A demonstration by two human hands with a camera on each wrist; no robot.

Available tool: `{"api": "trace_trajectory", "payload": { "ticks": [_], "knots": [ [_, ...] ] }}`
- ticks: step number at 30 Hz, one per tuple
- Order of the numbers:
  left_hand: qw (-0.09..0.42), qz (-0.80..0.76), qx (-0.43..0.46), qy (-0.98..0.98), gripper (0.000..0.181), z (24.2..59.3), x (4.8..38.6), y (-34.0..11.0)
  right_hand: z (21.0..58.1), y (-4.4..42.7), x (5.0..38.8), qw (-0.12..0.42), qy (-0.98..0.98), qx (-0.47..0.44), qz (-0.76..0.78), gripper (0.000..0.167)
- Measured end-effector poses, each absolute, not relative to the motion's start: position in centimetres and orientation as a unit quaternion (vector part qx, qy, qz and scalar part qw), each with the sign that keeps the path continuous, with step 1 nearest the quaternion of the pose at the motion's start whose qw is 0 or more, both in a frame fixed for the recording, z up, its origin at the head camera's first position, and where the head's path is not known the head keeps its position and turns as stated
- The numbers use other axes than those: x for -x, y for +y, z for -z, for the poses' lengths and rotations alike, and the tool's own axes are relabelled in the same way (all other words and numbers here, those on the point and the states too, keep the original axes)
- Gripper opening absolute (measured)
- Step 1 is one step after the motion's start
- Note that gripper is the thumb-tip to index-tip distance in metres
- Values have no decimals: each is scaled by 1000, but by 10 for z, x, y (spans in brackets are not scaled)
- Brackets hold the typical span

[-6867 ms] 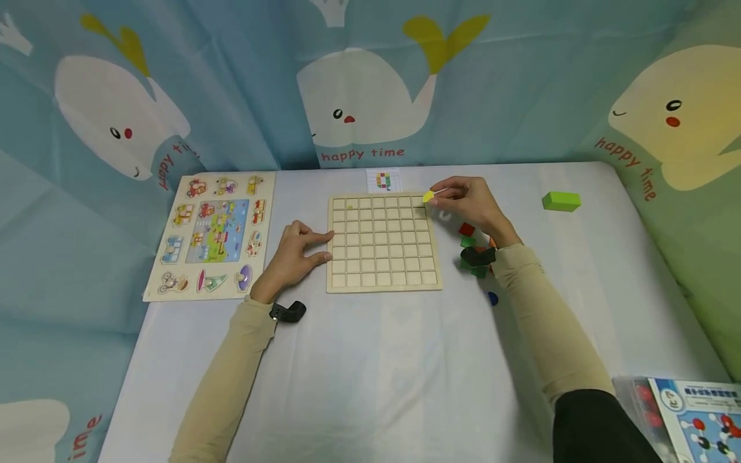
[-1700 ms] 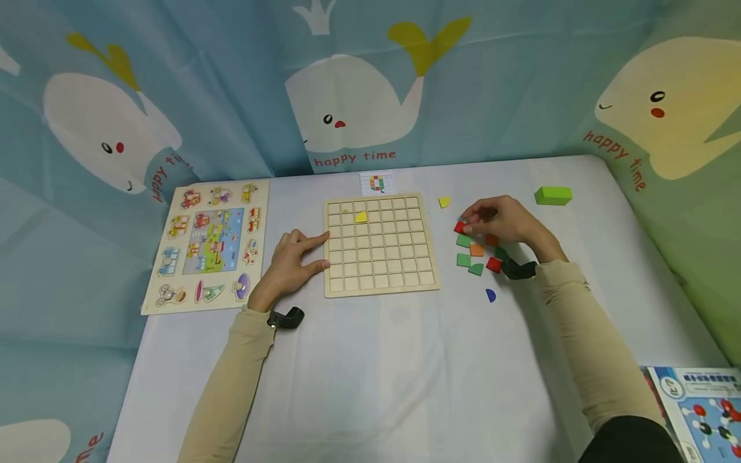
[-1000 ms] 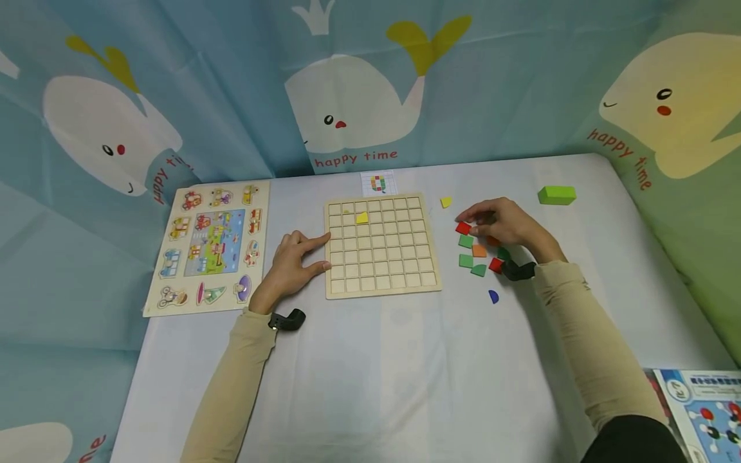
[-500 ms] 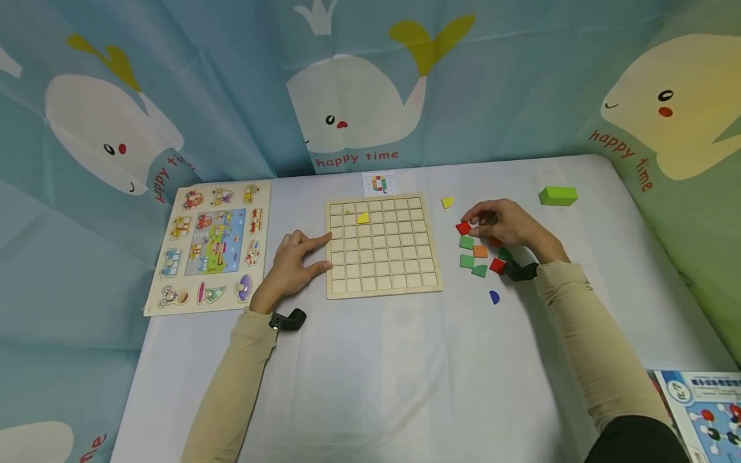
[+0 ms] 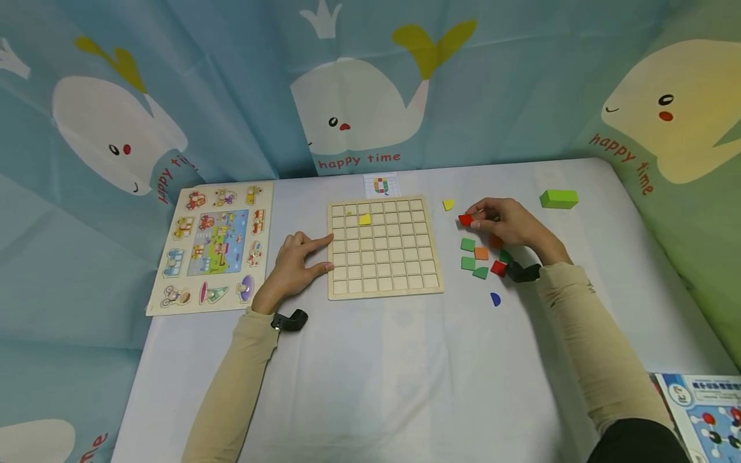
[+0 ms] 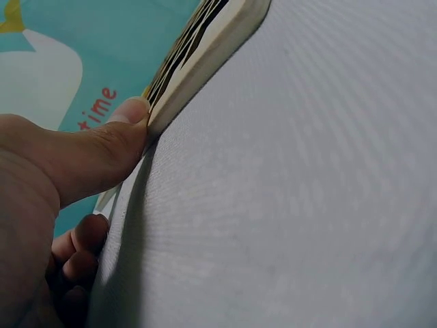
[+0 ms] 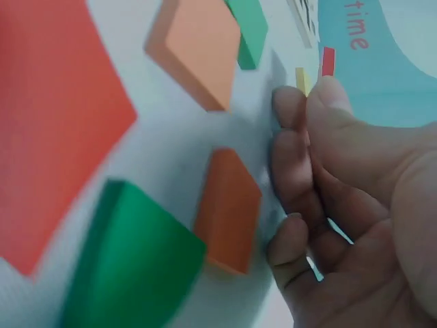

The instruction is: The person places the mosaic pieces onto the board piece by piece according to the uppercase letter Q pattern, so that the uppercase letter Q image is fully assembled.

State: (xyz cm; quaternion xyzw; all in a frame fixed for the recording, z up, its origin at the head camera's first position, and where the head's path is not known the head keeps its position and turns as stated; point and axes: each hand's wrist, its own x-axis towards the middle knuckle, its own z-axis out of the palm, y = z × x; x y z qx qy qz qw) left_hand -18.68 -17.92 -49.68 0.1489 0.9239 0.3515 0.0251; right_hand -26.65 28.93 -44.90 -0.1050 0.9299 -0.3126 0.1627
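Note:
A pale wooden grid board lies mid-table, with a yellow tile in one cell of its second row. My left hand touches the board's left edge with thumb and index finger spread apart. In the left wrist view the thumb presses against the board's side. My right hand pinches a red tile between thumb and fingers, just above the table. Below it lie loose green tiles, orange tiles and another red tile. Part of this group is hidden under the hand and wrist.
A small printed pattern card lies behind the board. A yellow piece is right of it, and a blue half-round piece sits nearer. A picture puzzle board stands left, a green block back right, a boxed set front right.
A yellow tile that my right hand held near the board has gone, and one now sits in the grid. The right hand has since picked up a red tile. My left hand stays put.

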Motion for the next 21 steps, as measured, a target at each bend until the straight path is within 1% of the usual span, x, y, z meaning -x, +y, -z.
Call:
{"api": "trace_trajectory", "payload": {
  "ticks": [7, 12, 18, 21],
  "knots": [
    [27, -349, -150, 925, 65, 497, 188, -179, 455, 286, 267, 117, 933, 99, 325, 31],
    [28, -348, -150, 925, 66, 499, 189, -179, 454, 277, 268, 97, 925, 101, 353, 32],
    [27, -346, -149, 926, 66, 499, 189, -179, 456, 261, 273, 81, 912, 114, 386, 30],
    [29, -347, -148, 926, 66, 498, 189, -179, 457, 252, 276, 84, 909, 110, 394, 32]
  ]
}}
